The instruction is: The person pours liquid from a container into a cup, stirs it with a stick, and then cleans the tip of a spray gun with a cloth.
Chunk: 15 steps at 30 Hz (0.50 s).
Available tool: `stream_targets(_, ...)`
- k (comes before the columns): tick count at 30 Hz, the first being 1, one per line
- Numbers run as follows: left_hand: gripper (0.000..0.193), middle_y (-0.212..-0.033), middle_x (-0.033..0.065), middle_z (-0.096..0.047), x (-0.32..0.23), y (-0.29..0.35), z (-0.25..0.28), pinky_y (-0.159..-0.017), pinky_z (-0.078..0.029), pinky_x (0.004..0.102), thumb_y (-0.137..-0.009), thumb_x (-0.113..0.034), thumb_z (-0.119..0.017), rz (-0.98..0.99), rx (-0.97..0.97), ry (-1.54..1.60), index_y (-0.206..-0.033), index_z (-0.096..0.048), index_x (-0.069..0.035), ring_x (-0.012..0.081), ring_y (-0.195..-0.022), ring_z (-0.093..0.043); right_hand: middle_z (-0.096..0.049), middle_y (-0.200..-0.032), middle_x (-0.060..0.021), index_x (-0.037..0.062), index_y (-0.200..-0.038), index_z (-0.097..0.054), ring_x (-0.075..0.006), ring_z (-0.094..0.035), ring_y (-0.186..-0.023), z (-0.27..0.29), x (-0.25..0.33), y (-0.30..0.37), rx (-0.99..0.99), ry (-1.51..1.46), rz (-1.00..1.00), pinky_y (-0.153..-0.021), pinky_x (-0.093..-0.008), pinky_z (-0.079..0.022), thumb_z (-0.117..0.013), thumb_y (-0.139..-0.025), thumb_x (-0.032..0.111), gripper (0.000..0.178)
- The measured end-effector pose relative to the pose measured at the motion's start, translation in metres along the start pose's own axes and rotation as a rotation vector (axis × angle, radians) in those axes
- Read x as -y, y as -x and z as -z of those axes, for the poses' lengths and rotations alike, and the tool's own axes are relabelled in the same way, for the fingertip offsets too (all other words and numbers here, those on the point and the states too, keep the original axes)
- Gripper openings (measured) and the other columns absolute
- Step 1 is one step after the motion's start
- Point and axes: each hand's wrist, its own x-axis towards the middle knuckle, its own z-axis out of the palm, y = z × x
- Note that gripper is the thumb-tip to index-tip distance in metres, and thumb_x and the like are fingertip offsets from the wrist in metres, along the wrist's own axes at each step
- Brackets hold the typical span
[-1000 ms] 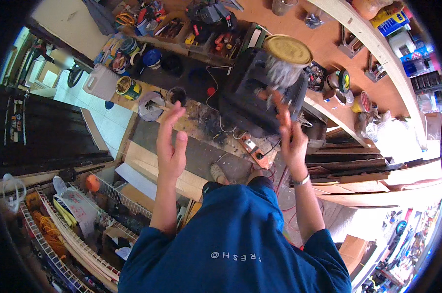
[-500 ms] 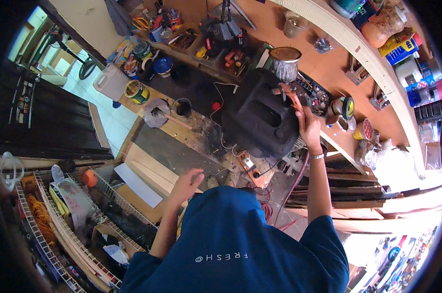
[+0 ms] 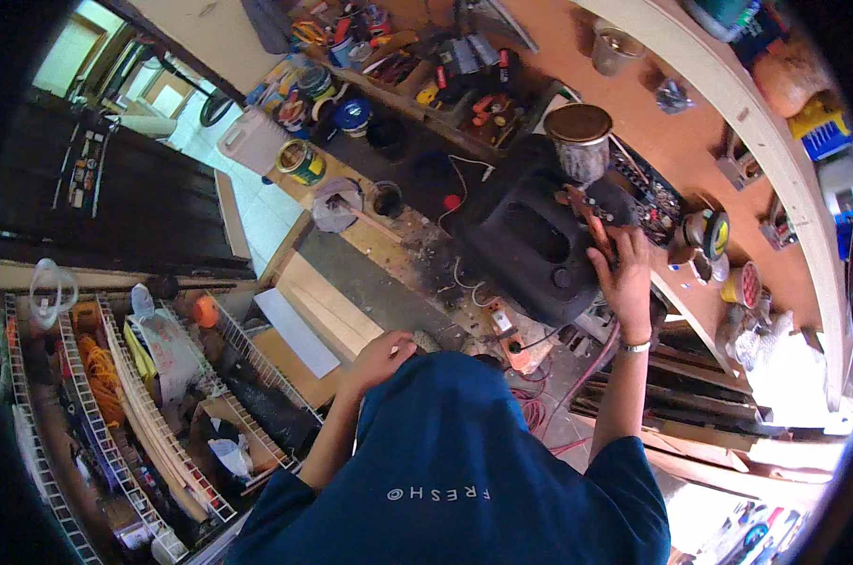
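Note:
On the black plastic case [image 3: 522, 235], a hammer [image 3: 598, 232] lies with its orange-brown handle toward me. My right hand [image 3: 628, 282] is at the handle's near end, fingers apart and not wrapped round it; whether a fingertip touches it I cannot tell. My left hand [image 3: 381, 363] hovers in front of my body at the left, its fingers curled closed. What they hold, if anything, is too small to make out. A metal paint can [image 3: 579, 155] with a brown-stained lid stands behind the case.
A power strip [image 3: 508, 334] and red hose [image 3: 534, 410] lie near the case. Paint tins [image 3: 300, 162], a dirty pot with a stick [image 3: 337, 204] and a tool bin [image 3: 487, 118] occupy the bench. Wire racks [image 3: 177, 377] stand left; a shelf edge [image 3: 728, 113] curves along the right.
My right hand has opened from its grip on the hammer, which stays on the case. My left hand's fingers have curled in. The whole view has shifted slightly.

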Motion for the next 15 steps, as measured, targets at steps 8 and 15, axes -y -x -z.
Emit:
stream_targets(8, 0.043, -0.118, 0.0174, -0.068, 0.031, -0.017, 0.04, -0.09, -0.052, 0.0391, -0.098, -0.038, -0.06, 0.063, -0.034, 0.067, -0.123, -0.063, -0.002, 0.0316, -0.108, -0.066, -0.058, -0.11, -0.0192, 0.001, -0.117, -0.06, -0.0396, -0.058, -0.103, -0.009, 0.017, 0.0, -0.086, 0.104, -0.069, -0.089, -0.0451, -0.047, -0.074, -0.088, 0.017, 0.036)
stream_targets(15, 0.04, -0.117, 0.0145, -0.067, 0.123, -0.072, 0.11, -0.093, -0.052, 0.0368, -0.099, -0.026, -0.062, 0.087, -0.122, 0.239, -0.13, -0.057, -0.003, 0.0234, -0.108, -0.065, -0.062, -0.114, -0.0171, -0.003, -0.116, -0.063, -0.032, -0.059, -0.103, -0.037, 0.039, 0.032, -0.387, 0.203, -0.432, -0.09, -0.0424, -0.048, -0.064, -0.097, 0.017, 0.027)
